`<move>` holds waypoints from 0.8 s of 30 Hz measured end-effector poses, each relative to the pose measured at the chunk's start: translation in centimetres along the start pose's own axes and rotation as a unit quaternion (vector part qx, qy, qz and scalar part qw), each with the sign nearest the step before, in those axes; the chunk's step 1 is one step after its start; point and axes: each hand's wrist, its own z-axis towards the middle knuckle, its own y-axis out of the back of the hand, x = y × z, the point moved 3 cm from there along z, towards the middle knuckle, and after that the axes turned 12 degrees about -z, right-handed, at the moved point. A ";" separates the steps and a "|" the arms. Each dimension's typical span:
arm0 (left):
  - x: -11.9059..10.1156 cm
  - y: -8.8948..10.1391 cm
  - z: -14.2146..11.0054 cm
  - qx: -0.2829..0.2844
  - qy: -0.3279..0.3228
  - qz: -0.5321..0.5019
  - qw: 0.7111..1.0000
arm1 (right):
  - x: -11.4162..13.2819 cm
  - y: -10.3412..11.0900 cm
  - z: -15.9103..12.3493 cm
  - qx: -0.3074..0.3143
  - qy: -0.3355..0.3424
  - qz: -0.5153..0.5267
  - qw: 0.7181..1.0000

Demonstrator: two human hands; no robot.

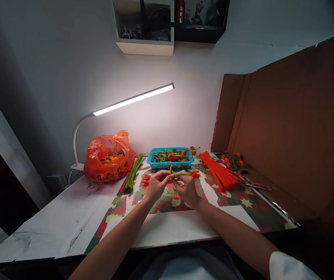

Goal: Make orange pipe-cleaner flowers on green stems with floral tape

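Over the middle of the table, my left hand (157, 184) and my right hand (188, 190) meet, fingertips pinched together. Between them is a green pipe cleaner (182, 174); one part lies across my right fingers and another part sticks up at the fingertips. Both hands are closed on it, though the fingers hide some of its shape. Short orange pipe cleaner pieces (196, 174) lie just behind and to either side of the hands. Beyond them stands a blue basket (170, 165) holding orange-red flowers with green stems.
Left of the basket lies a bundle of green pipe cleaners (132, 175), beside an orange plastic bag (108, 171). A lit desk lamp (133, 99) arches overhead. Rightward are orange pipe cleaners (221, 171), more flowers (233, 160), scissors (258, 186) and a cardboard panel (289, 128).
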 end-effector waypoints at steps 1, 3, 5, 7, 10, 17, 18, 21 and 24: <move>0.0 -0.1 0.0 0.000 -0.001 0.002 1.000 | 0.0 0.1 0.0 -0.003 -0.024 0.015 1.000; 0.0 -0.1 0.0 0.000 -0.007 0.005 1.000 | 0.0 0.1 0.1 -0.003 -0.059 0.041 0.997; 0.0 -0.1 -0.1 0.000 -0.015 0.011 1.000 | 0.1 0.1 0.3 0.003 -0.087 0.072 0.994; 0.2 -0.1 -0.1 -0.001 -0.020 0.018 1.000 | 0.1 0.1 0.4 -0.001 -0.119 0.104 0.987; 0.3 0.0 -0.1 -0.005 -0.022 0.028 0.999 | -0.2 0.0 0.4 -0.010 -0.146 0.109 0.983; -0.2 -0.3 -0.2 0.021 -0.021 0.053 0.998 | 0.1 -0.1 -0.1 -0.021 -0.058 0.011 0.998; -0.3 -0.3 -0.3 0.027 -0.018 0.050 0.998 | 0.2 -0.1 -0.1 -0.019 -0.046 0.000 0.999; -0.3 -0.3 -0.3 0.040 -0.010 0.030 0.999 | 0.6 0.2 0.0 -0.013 -0.025 -0.032 0.999; -0.2 -0.2 -0.3 0.038 -0.023 0.045 0.998 | 0.6 0.2 0.1 -0.010 -0.013 -0.042 0.999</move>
